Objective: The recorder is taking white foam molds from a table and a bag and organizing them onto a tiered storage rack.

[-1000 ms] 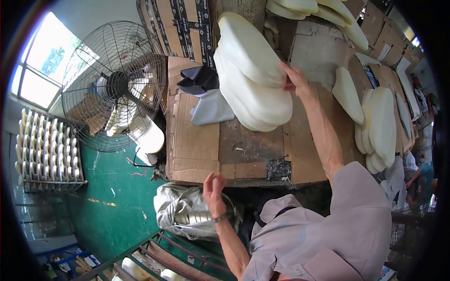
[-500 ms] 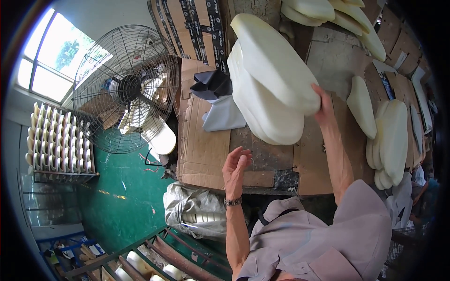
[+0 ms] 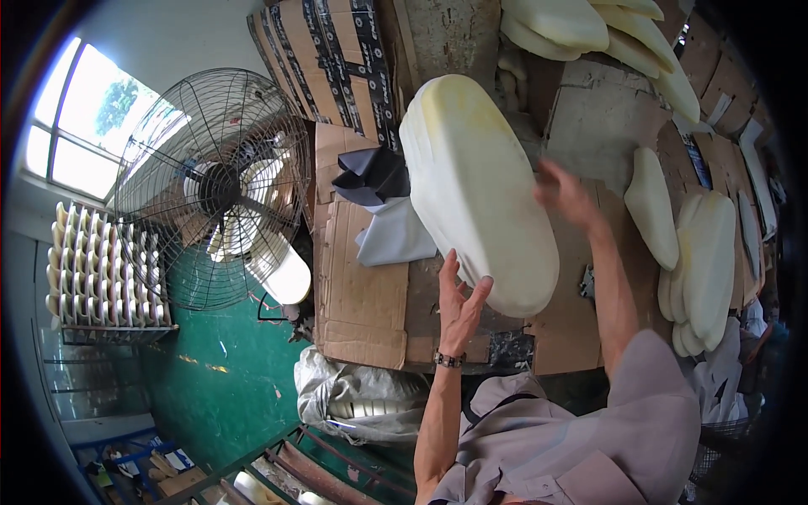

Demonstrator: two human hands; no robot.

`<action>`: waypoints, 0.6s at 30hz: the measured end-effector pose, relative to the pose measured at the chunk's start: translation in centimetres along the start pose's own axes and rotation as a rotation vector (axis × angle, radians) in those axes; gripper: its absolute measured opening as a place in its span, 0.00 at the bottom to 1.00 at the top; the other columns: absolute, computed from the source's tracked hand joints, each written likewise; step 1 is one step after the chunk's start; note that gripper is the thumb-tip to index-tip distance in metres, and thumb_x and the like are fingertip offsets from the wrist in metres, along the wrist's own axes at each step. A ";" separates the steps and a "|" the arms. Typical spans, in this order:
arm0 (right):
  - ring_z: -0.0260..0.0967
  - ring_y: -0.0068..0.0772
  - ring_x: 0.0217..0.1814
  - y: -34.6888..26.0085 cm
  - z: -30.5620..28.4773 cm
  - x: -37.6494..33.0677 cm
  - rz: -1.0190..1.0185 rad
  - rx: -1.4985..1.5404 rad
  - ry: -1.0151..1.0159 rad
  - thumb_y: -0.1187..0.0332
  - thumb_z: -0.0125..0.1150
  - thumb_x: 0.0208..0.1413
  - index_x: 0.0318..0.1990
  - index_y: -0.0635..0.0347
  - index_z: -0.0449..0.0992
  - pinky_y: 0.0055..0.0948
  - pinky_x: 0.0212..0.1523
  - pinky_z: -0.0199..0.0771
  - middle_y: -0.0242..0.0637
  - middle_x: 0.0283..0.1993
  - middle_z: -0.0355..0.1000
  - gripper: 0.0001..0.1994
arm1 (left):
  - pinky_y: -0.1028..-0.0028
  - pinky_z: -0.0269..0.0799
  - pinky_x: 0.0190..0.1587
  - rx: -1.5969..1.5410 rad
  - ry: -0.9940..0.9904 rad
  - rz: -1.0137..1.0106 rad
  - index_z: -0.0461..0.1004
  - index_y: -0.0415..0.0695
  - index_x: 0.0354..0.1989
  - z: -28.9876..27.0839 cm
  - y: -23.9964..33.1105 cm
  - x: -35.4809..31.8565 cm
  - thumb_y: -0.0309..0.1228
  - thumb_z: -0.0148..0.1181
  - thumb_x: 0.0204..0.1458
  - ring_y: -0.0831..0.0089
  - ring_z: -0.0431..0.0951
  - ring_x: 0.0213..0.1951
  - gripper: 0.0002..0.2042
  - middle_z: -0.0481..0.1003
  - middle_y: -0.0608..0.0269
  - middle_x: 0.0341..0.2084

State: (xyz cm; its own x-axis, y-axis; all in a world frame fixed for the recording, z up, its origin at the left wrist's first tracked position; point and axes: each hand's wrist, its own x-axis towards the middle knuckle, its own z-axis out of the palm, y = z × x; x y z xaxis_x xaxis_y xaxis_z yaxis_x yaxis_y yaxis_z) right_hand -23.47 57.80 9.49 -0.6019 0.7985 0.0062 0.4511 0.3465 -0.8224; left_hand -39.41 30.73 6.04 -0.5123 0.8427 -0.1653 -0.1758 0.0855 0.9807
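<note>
A stack of long, cream foam pads [image 3: 484, 202] with rounded ends lies on the cardboard-covered table in front of me. The top one has a yellowish far end. My left hand [image 3: 461, 307] is open at the near left end of the stack, fingers spread and seeming to touch its edge. Beside the right edge hovers my right hand [image 3: 568, 198], blurred by motion, its fingers apart and holding nothing. Left of the stack lie a black folded piece [image 3: 370, 175] and a light grey cloth-like sheet [image 3: 396, 236].
More foam pads [image 3: 707, 261] are piled at the right, and others [image 3: 560, 23] at the far side. A large caged fan [image 3: 220, 189] stands left of the table. Beyond it is a rack of curved pieces [image 3: 105, 269]. A whitish sack [image 3: 358, 391] sits below the table's front edge.
The top pad, gripped at its right edge by my right hand before, now lies flat on the stack. My right hand has let go. My left hand has moved right to the stack's near end.
</note>
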 end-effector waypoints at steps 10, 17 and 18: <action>0.69 0.22 0.54 -9.1 3.1 26.3 -0.024 0.324 -0.704 0.35 0.60 0.55 0.62 0.53 0.71 0.28 0.55 0.70 0.29 0.54 0.73 0.37 | 0.69 0.65 0.63 0.036 0.031 -0.168 0.59 0.39 0.68 -6.0 -2.2 -5.1 0.39 0.63 0.60 0.65 0.69 0.62 0.32 0.67 0.50 0.63; 0.63 0.29 0.64 -10.2 1.3 23.3 -0.222 0.181 -0.539 0.43 0.67 0.53 0.69 0.66 0.61 0.28 0.64 0.63 0.40 0.63 0.67 0.44 | 0.73 0.67 0.61 -0.269 0.316 -0.224 0.67 0.39 0.62 -11.0 -3.7 -8.7 0.29 0.59 0.63 0.72 0.72 0.58 0.20 0.73 0.59 0.56; 0.63 0.29 0.64 -11.1 0.9 21.8 -0.222 0.177 -0.546 0.43 0.67 0.53 0.69 0.66 0.61 0.28 0.64 0.63 0.40 0.63 0.67 0.44 | 0.74 0.67 0.60 -0.244 0.322 -0.160 0.67 0.38 0.62 -11.6 -3.5 -8.0 0.28 0.59 0.63 0.72 0.72 0.57 0.20 0.73 0.59 0.56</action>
State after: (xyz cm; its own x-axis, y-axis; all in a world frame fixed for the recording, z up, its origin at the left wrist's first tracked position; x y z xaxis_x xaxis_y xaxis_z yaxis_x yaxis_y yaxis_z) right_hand -42.16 70.90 18.27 -0.9407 0.3328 -0.0659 0.1885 0.3514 -0.9170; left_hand -44.43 17.53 2.75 -0.6916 0.6174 -0.3748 -0.4478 0.0405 0.8932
